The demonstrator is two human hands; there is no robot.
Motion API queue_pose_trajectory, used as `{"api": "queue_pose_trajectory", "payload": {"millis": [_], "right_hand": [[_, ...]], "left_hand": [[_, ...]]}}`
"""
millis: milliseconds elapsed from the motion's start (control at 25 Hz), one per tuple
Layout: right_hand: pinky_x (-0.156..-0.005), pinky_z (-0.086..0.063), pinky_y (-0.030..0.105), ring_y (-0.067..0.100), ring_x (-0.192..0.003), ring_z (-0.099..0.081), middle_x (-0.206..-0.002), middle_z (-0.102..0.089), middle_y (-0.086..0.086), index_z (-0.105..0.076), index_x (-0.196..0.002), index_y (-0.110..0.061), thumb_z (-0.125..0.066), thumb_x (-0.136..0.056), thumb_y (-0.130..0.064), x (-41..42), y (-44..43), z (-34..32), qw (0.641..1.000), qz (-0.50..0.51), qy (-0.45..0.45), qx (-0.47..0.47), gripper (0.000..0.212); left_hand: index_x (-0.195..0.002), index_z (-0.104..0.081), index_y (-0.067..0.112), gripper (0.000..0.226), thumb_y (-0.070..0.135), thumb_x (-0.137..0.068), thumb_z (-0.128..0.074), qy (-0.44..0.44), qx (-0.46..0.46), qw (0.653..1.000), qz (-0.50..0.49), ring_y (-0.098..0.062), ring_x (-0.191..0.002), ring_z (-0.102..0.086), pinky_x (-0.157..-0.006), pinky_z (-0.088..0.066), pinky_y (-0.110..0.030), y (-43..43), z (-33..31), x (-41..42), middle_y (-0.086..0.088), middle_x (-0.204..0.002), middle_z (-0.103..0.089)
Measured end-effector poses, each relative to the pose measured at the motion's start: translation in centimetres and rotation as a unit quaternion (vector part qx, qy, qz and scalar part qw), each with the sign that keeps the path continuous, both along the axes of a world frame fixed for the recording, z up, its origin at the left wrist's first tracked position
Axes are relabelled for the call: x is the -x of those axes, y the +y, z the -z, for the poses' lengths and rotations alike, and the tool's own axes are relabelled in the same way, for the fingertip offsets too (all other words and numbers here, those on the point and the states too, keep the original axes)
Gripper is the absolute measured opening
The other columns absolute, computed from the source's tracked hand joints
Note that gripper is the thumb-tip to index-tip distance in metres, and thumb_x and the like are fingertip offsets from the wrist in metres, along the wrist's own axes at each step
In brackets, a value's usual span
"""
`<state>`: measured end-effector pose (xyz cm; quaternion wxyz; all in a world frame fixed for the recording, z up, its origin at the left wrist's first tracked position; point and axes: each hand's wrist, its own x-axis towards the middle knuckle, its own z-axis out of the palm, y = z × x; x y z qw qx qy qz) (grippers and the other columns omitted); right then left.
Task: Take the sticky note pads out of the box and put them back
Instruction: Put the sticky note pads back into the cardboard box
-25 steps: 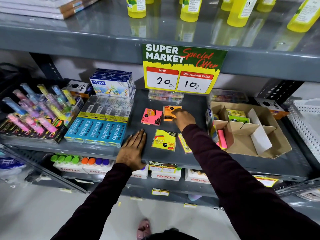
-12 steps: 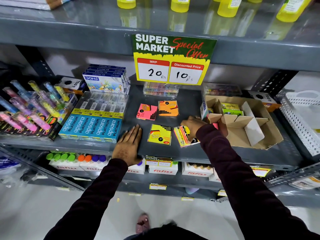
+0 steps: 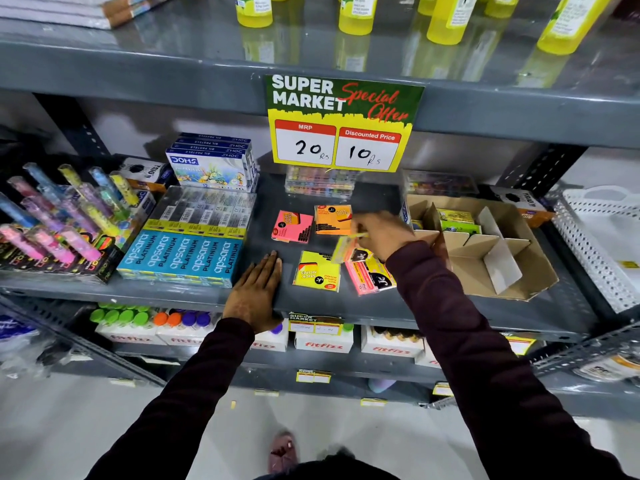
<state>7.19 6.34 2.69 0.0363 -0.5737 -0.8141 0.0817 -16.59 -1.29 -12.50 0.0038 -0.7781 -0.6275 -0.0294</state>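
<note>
Sticky note pads lie on the grey shelf (image 3: 433,306): a pink pad (image 3: 291,226), an orange pad (image 3: 331,219), a yellow pad (image 3: 317,271) and a pink pad (image 3: 370,277) by the box. My right hand (image 3: 379,235) holds a yellowish pad (image 3: 346,245) tilted on edge, just above that last pink pad. The cardboard box (image 3: 512,268) with dividers stands to the right, green and yellow pads (image 3: 457,221) in its back cells. My left hand (image 3: 256,292) rests flat on the shelf's front edge, fingers together, holding nothing.
Blue Apsara pencil boxes (image 3: 183,254) and pastel boxes (image 3: 211,164) stand at the left, next to a rack of coloured pens (image 3: 59,216). A price sign (image 3: 341,123) hangs from the shelf above. A white perforated basket (image 3: 602,244) sits at the far right.
My right hand left the orange pad, went toward the box, and now lifts a yellowish pad above the pink one. The left hand stayed put.
</note>
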Motion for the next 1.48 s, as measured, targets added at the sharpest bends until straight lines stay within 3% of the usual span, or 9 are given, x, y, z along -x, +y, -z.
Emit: {"api": "queue_pose_trajectory", "payload": {"millis": [120,280,400,560,760,960,1160,1320,1480], "right_hand": [[-0.081,-0.055,0.038,0.036,-0.095,-0.068,-0.105,-0.071,0.018,-0.063,-0.118,-0.021,-0.052,-0.091,-0.007,2.3,-1.3,1.4,0.994,0.002,-0.006,-0.113,0.032],[-0.051,-0.061,0.032,0.027,-0.067,-0.073,-0.082,-0.077,0.008,-0.074,-0.089,-0.014,-0.081,-0.064,0.001,3.5,-3.9,7.9,0.985,-0.088,0.018,-0.149,0.030],[-0.064,-0.063,0.035,0.028,-0.082,-0.072,-0.093,-0.076,0.007,-0.075,-0.086,-0.011,-0.084,-0.065,-0.011,3.1,-4.3,10.8,0.976,-0.149,0.066,-0.147,0.023],[-0.111,-0.038,0.038,0.029,-0.134,-0.041,-0.145,-0.047,0.009,-0.048,-0.137,-0.010,-0.069,-0.083,-0.035,2.8,-2.0,8.2,0.994,-0.087,0.066,0.024,0.063],[-0.111,-0.036,0.038,0.032,-0.133,-0.041,-0.146,-0.043,0.016,-0.038,-0.142,-0.007,-0.074,-0.078,-0.036,3.8,1.1,5.9,0.987,-0.078,-0.021,0.137,0.078],[-0.082,-0.046,0.032,0.022,-0.090,-0.054,-0.085,-0.061,0.004,-0.067,-0.090,-0.008,-0.072,-0.082,-0.034,3.8,2.0,6.0,0.987,0.007,0.112,0.112,0.027],[-0.049,-0.054,0.023,0.014,-0.045,-0.053,-0.054,-0.048,0.004,-0.052,-0.057,-0.010,-0.063,-0.091,-0.019,3.1,1.8,6.4,0.915,0.156,0.314,0.201,0.038],[-0.061,-0.059,0.035,0.018,-0.048,-0.058,-0.062,-0.058,0.012,-0.052,-0.062,-0.007,-0.067,-0.089,-0.012,2.8,1.1,7.4,0.890,0.212,0.323,0.241,0.031],[-0.080,-0.061,0.045,0.030,-0.076,-0.072,-0.091,-0.070,0.022,-0.063,-0.099,0.008,-0.073,-0.083,-0.009,2.7,0.3,7.6,0.914,0.215,0.266,0.219,0.025]], "left_hand": [[-0.144,-0.018,0.003,0.118,0.053,-0.054,-0.077,0.002,-0.002,1.000,-0.003,-0.026,-0.139,-0.020,-0.113,-0.016,-0.040,0.0,0.0,0.0,-0.014,-0.152,-0.019],[-0.140,-0.029,0.000,0.119,0.051,-0.044,-0.078,-0.009,-0.003,1.000,-0.002,-0.029,-0.133,-0.034,-0.110,-0.027,-0.044,-0.1,-0.1,-0.1,-0.017,-0.147,-0.033],[-0.141,-0.028,0.001,0.117,0.054,-0.047,-0.075,-0.009,-0.007,1.000,-0.009,-0.028,-0.135,-0.030,-0.110,-0.023,-0.043,-0.1,-0.1,-0.1,-0.015,-0.149,-0.030],[-0.141,-0.028,0.001,0.118,0.049,-0.045,-0.079,-0.008,-0.010,1.000,-0.012,-0.029,-0.134,-0.032,-0.109,-0.022,-0.043,-0.2,-0.2,-0.1,-0.016,-0.149,-0.031],[-0.141,-0.029,0.001,0.119,0.047,-0.044,-0.080,-0.026,-0.009,1.000,0.006,-0.032,-0.133,-0.034,-0.108,-0.023,-0.045,-0.2,-0.4,0.1,-0.018,-0.147,-0.033],[-0.139,-0.032,-0.001,0.116,0.046,-0.044,-0.080,-0.035,-0.018,0.999,0.012,-0.031,-0.131,-0.038,-0.107,-0.026,-0.047,-0.3,-0.4,0.0,-0.018,-0.145,-0.036],[-0.140,-0.030,0.000,0.117,0.046,-0.045,-0.081,-0.028,-0.017,0.999,0.008,-0.030,-0.132,-0.036,-0.108,-0.026,-0.046,-0.3,-0.4,0.0,-0.017,-0.147,-0.034],[-0.141,-0.027,0.002,0.118,0.049,-0.047,-0.080,-0.026,-0.009,1.000,0.001,-0.030,-0.134,-0.032,-0.110,-0.025,-0.045,-0.2,-0.2,0.0,-0.016,-0.149,-0.031],[-0.140,-0.029,0.001,0.118,0.049,-0.046,-0.081,-0.031,-0.007,0.999,-0.003,-0.030,-0.133,-0.034,-0.108,-0.029,-0.046,-0.2,-0.2,0.0,-0.016,-0.148,-0.033]]}}
